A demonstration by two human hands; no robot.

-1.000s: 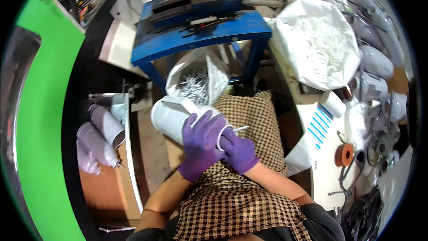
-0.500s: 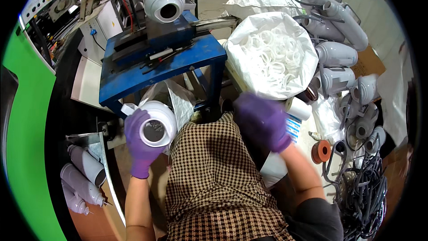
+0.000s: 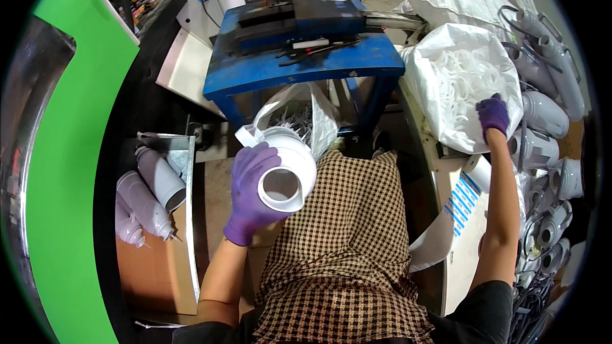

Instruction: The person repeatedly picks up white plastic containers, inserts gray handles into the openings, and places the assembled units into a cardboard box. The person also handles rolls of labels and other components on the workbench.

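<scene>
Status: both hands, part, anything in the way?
Left hand gripping white container, mouth toward camera. Right hand at white rings inside white sack, grip unclear. White roll close beside right forearm.

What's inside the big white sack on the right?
The sack holds a heap of loose white rings. The gloved right hand, at the heap's right side, covers some; whether it grips one can't be seen. Whatever lies beneath the top layer is hidden.

A scuffed blue table stands ahead, with a bright green surface at left
</scene>
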